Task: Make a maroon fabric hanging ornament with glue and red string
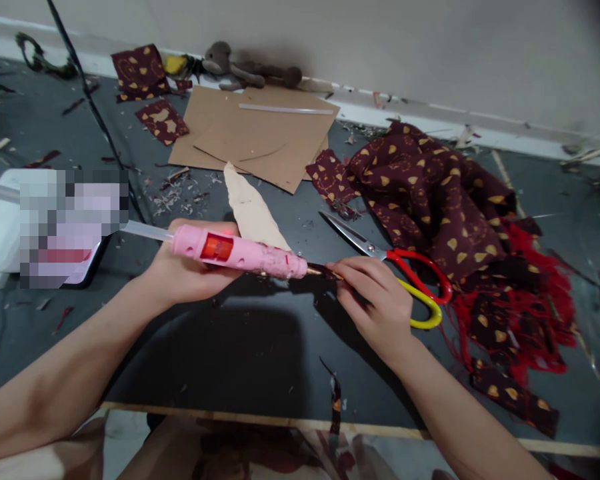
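A pink hot glue gun (245, 257) with a clear glue stick (147, 230) sticking out of its back lies across the middle of the view. My left hand (190, 267) is wrapped round its handle. The gun's nozzle points right, close to a dark, thin strip (325, 271) pinched in the fingers of my right hand (377, 303); what exactly the strip is made of I cannot make out. A cream-coloured, pointed piece (255, 210) lies behind the gun, its lower end hidden. Scissors (375, 250) with red and yellow handles lie just beyond my right hand.
Maroon patterned cloth (430, 193) is heaped at right, with red fringe (540, 293). Brown cardboard sheets (215, 127) carry another glue stick (285, 109). A grey stuffed toy (220, 59) leans by the wall. Left are a phone (80, 247) and a white device (0, 213). Scraps litter the dark table.
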The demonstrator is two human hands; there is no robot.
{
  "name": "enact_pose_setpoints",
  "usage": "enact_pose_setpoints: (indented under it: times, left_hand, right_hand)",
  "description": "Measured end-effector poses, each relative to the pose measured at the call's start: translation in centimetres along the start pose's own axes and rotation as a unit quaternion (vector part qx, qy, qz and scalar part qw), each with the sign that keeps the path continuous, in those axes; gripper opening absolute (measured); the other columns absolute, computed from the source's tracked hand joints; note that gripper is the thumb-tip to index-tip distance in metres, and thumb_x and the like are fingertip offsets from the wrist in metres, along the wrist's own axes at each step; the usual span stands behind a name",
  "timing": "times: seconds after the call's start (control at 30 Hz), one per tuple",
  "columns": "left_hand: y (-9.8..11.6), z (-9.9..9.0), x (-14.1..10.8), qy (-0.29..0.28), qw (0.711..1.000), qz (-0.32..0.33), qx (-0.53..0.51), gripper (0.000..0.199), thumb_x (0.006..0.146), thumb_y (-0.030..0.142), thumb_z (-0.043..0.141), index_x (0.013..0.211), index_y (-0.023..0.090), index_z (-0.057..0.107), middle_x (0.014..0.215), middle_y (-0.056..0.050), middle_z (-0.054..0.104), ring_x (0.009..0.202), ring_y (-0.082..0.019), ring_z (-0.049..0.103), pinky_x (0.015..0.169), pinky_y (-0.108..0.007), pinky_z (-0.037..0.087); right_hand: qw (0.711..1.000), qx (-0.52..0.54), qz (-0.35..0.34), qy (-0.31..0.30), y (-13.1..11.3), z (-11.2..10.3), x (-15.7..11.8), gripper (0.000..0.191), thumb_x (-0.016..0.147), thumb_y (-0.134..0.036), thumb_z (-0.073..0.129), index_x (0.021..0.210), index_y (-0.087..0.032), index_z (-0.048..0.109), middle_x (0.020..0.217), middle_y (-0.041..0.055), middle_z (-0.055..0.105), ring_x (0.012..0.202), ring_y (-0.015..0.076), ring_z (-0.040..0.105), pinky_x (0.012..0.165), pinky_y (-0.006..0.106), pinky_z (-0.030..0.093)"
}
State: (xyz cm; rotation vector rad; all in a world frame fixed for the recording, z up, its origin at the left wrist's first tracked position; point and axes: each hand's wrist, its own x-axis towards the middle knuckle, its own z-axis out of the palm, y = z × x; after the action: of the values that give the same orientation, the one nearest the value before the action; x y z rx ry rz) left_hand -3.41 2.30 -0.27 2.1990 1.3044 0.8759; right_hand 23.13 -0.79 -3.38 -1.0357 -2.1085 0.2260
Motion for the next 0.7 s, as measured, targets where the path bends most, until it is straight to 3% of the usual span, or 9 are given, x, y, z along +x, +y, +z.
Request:
enact_pose_setpoints:
  times: [0.1,0.33,0.7]
  left_hand:
    - [-0.1,0.0,0.1,0.001,0.999,0.035,-0.024,0.019,0.075,0.027,0.053,0.061,0.017,0.059,0.053,0.0,0.062,0.047,-0.011,0.058,0.044,-0.019,0.042]
    - [0.2,-0.2,0.9,0.0,0.998,0.05,0.027,0.02,0.075,0.028,0.052,0.063,0.016,0.061,0.059,-0.003,0.066,0.053,-0.014,0.063,0.049,-0.021,0.046]
    - [0.0,-0.2,0.8,0.005,1.0,0.0,0.001,0.015,0.072,0.028,0.054,0.064,0.016,0.06,0.062,-0.002,0.065,0.057,-0.014,0.062,0.054,-0.023,0.048]
  right_hand:
    - [1.0,0.003,0.007,0.009,0.0,0.0,0.0,0.029,0.08,-0.006,0.055,0.103,-0.022,0.064,0.089,0.0053,0.068,0.081,0.0184,0.063,0.071,0.033,0.051]
    - [0.998,-0.004,0.032,0.045,-0.2,-0.2,0.1,0.026,0.08,-0.008,0.055,0.099,-0.022,0.067,0.089,0.0045,0.069,0.081,0.0185,0.064,0.073,0.033,0.052]
    - [0.994,0.033,0.073,0.071,-0.4,-0.2,0.1,0.026,0.08,-0.007,0.056,0.096,-0.023,0.069,0.088,0.003,0.069,0.079,0.0172,0.065,0.071,0.031,0.053]
